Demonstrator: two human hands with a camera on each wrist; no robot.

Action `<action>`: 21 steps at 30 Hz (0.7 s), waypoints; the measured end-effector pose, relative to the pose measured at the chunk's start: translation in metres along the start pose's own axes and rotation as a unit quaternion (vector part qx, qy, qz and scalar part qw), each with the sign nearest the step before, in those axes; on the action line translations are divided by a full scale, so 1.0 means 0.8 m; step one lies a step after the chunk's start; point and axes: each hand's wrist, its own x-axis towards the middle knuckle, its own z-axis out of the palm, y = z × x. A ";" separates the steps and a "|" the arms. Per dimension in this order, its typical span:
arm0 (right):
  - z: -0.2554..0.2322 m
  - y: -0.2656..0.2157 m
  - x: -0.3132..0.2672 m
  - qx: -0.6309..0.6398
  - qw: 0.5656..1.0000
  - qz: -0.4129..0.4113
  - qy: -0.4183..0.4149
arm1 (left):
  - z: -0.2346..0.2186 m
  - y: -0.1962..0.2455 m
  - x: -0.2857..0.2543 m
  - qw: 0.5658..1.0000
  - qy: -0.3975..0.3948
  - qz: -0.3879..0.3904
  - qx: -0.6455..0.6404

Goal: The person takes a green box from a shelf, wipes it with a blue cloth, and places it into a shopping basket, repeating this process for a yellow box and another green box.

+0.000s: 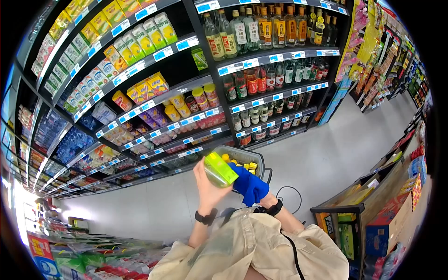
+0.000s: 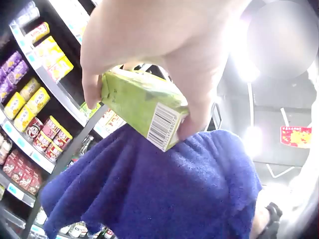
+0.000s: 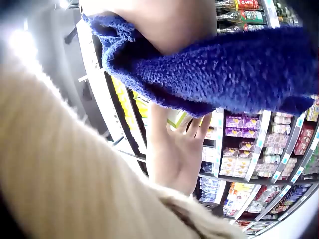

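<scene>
A green carton is gripped in the left hand; in the left wrist view the left hand has its thumb and fingers on opposite sides of the carton, whose barcode end shows. A blue cloth covers the right hand, with only the wrist side bare. The cloth lies right against the carton's underside in the left wrist view. In the right wrist view the cloth hangs from the right hand, whose fingers are hidden; the left hand is beyond it.
A grey basket holding yellow items stands on the floor just beyond the hands. Shelves of cartons, cans and bottles rise in front and to the left. A wooden display stand is at the right. A thin black cable lies on the floor.
</scene>
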 end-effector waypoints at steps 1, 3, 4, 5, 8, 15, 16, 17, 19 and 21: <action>-0.001 0.002 0.000 0.004 1.000 -0.001 -0.006 | 0.000 0.000 0.001 1.000 0.008 0.002 0.002; 0.002 -0.008 -0.008 0.006 0.999 0.028 0.018 | -0.001 0.004 -0.001 0.999 -0.029 0.002 -0.022; 0.010 -0.018 -0.014 0.002 0.999 0.041 0.035 | -0.004 0.007 -0.001 0.998 -0.061 0.013 -0.029; 0.005 -0.010 -0.013 0.014 0.999 0.021 0.043 | -0.007 0.010 -0.002 0.995 -0.094 0.022 -0.037; 0.001 -0.010 -0.016 0.015 0.998 0.013 0.063 | 0.004 0.028 -0.014 0.989 -0.141 0.043 -0.032; 0.011 -0.019 -0.010 0.056 0.998 0.012 0.020 | 0.014 0.029 -0.018 0.992 -0.111 0.054 0.008; 0.020 -0.022 -0.009 0.040 0.999 0.005 0.008 | 0.012 0.025 -0.016 0.994 -0.096 0.058 0.014; 0.020 -0.022 -0.009 0.025 1.000 0.007 -0.001 | 0.009 0.021 -0.012 0.995 -0.081 0.063 0.020; 0.016 -0.018 -0.009 -0.005 1.000 0.006 -0.019 | 0.002 0.011 -0.004 0.996 -0.044 0.067 0.031; 0.016 -0.015 -0.010 -0.010 0.999 0.023 -0.037 | -0.008 0.004 0.004 0.997 -0.027 0.069 0.023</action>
